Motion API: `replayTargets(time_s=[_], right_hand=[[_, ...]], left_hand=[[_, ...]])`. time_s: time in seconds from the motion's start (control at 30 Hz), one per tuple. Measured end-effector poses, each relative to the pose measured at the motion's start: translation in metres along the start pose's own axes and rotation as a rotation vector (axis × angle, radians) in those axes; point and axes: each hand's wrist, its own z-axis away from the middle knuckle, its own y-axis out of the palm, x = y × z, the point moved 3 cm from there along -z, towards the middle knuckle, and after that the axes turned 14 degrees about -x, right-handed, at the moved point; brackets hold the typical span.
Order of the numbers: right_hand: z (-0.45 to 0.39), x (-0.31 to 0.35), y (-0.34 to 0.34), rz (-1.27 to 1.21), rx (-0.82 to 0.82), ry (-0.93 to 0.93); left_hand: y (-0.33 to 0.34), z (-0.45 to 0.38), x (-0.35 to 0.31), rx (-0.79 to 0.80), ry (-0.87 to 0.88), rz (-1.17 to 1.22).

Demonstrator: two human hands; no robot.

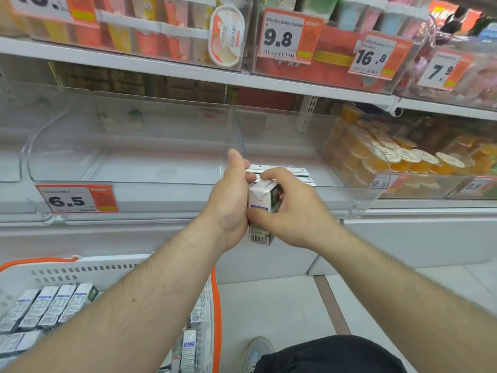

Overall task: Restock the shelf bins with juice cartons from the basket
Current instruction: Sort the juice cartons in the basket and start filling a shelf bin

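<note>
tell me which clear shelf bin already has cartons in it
The middle bin, just behind both hands, with a few white cartons lying on its floor. The bin with the 6.5 tag looks empty, and the right bin holds orange cups.

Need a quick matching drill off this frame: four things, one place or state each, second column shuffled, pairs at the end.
Things:
1. held carton
2. basket
3. 6.5 price tag
4. orange cups

Places or states:
A. low on the left, rows of cartons lying inside
B. clipped to the front of the clear bin on the left
C. gripped between the left hand and the right hand
D. stacked in the clear bin on the right

Pairs: 1-C, 2-A, 3-B, 4-D
</note>
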Motion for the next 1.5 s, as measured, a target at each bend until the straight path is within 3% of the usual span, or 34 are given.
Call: replayTargets(time_s=[0.07, 0.17, 0.23, 0.3, 0.37, 0.47, 0.6, 0.77, 0.83, 0.9, 1.0, 1.1, 1.2, 1.33, 1.5], right_hand=[[-0.008, -0.009, -0.016, -0.073, -0.149, 0.051], [-0.041, -0.029, -0.052, -0.026, -0.446, 0.065], [-0.069, -0.054, -0.065, 0.098, -0.548, 0.108], [-0.093, -0.082, -0.067, 0.269, -0.507, 0.179], [-0.108, -0.104, -0.06, 0.45, -0.32, 0.264], [-0.116, -0.117, -0.045, 0.622, -0.031, 0.299], [-0.122, -0.121, -0.023, 0.593, 0.198, 0.269], [-0.113, -0.111, -0.022, 0.329, 0.167, 0.512], [-0.108, -0.103, -0.023, 0.36, 0.155, 0.563], [-0.104, -0.097, -0.024, 0.544, 0.045, 0.499], [-0.094, -0.077, -0.016, 0.747, -0.337, 0.156], [-0.067, -0.041, 0.007, 0.618, -0.649, -0.281], [-0.038, -0.006, 0.037, 0.411, -0.753, -0.525], [-0.008, 0.032, 0.088, 0.148, -0.513, -0.554], [0.02, 0.048, 0.17, 0.225, -0.078, -0.431]], left_hand=[[0.003, -0.003, -0.007, 0.002, 0.162, -0.138], [-0.003, -0.017, -0.009, -0.148, 0.699, -0.686], [-0.005, -0.026, 0.004, -0.194, 0.848, -1.039], [-0.008, -0.033, 0.024, -0.163, 0.851, -1.313], [-0.011, -0.035, 0.039, -0.119, 0.878, -1.446], [-0.014, -0.039, 0.042, -0.112, 0.92, -1.442], [-0.014, -0.041, 0.045, -0.12, 0.915, -1.423], [-0.013, -0.042, 0.045, -0.103, 0.918, -1.396], [-0.014, -0.041, 0.043, -0.065, 0.911, -1.377], [-0.018, -0.039, 0.04, -0.035, 0.922, -1.312], [-0.032, -0.03, 0.033, -0.058, 1.02, -1.095], [-0.047, -0.02, 0.032, -0.078, 1.07, -0.985], [-0.061, -0.014, 0.027, -0.086, 1.032, -0.931], [-0.103, -0.007, 0.015, -0.166, 0.93, -0.823], [-0.199, -0.021, 0.031, -0.204, 0.723, -1.039]])
